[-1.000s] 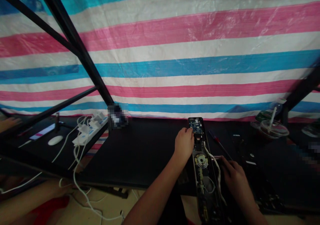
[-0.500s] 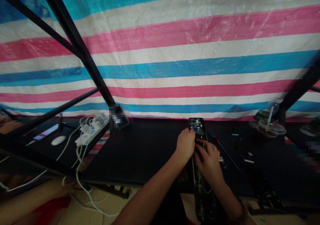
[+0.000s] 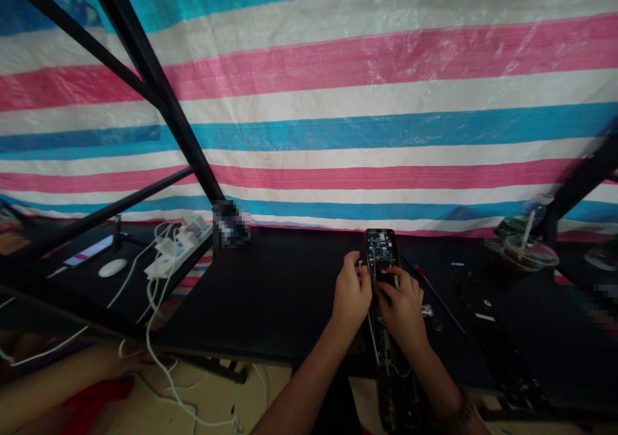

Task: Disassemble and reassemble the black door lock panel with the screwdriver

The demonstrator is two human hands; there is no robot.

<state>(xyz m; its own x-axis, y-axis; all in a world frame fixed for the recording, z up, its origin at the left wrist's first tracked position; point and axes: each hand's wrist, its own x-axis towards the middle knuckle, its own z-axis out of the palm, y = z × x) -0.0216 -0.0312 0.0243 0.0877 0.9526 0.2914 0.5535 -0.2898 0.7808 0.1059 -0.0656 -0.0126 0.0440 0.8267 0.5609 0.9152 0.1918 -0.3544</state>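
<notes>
The black work table point(image 3: 270, 293) carries a long opened elec. device w/ circuit board point(image 3: 380, 253), lying lengthwise near its back edge. Just right of it lies a red-handled screwdriver point(image 3: 425, 285), w/ small metal parts point(image 3: 429, 313) beside the tip. Further right are a dark flat panel point(image 3: 483, 316) and a plastic cup w/ straw point(image 3: 524, 253). On the lower black table at left: power strip w/ white chargers point(image 3: 176, 255), white mouse point(image 3: 112, 268), and a phone point(image 3: 87, 251).
</notes>
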